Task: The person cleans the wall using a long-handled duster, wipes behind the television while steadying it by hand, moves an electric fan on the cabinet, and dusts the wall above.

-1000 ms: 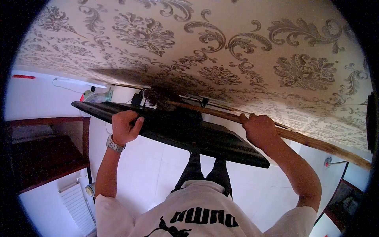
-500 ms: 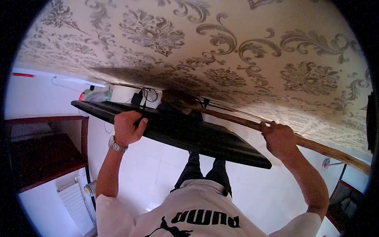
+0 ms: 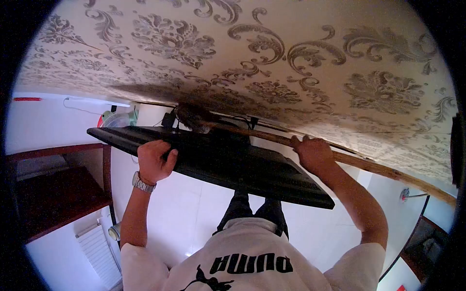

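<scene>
A black flat-screen television [image 3: 242, 165] stands in front of me, tilted away from the patterned wall. My left hand [image 3: 156, 160], with a metal watch on the wrist, is closed over its top edge. In my right hand [image 3: 314, 156] is the long wooden handle of a duster [image 3: 194, 119], fingers wrapped round it. Behind the television, close to the wall, the dark bushy head of the duster reaches in. The handle's other end runs off toward the right edge. Black cables [image 3: 242, 121] and a plug [image 3: 168, 119] show in the gap there.
The wall [image 3: 272, 72] carries ornate patterned wallpaper. A fan [image 3: 116, 120] stands beyond the television's left end. At the left is a dark wooden cabinet [image 3: 63, 186]; a white radiator [image 3: 99, 252] is below it. Another dark piece of furniture [image 3: 422, 247] stands at the lower right.
My right hand has moved left, pushing the duster's head further left behind the television. My left hand keeps its hold on the top edge.
</scene>
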The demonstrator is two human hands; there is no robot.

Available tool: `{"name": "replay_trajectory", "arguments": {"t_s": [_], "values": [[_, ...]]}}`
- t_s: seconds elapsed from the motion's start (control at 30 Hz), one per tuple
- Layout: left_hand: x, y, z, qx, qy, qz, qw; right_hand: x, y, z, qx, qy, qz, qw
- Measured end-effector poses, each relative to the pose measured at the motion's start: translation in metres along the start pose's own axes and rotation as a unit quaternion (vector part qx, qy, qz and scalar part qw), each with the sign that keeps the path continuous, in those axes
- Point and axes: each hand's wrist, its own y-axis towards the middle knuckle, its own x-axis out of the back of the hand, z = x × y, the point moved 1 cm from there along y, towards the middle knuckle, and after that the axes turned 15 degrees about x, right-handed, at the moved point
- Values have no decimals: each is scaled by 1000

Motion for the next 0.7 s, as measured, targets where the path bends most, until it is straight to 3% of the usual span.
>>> {"name": "replay_trajectory", "arguments": {"t_s": [0.1,0.27,0.5,0.57,0.7], "values": [[1,2,-2,1,-21,8,1000,22,-21,-5,-16,-3,45,999],[1,3,-2,-8,-22,-2,1000,34,-45,1,-5,7,25,1000],[-1,-1,1,-6,-29,-10,999,44,-84,-13,-31,-37,80,996],[0,1,-1,-14,-22,-9,1000,56,-96,-11,-71,-56,147,985],[0,3,-2,-18,-19,-13,1000,61,-118,-13,-70,-68,153,983]]}}
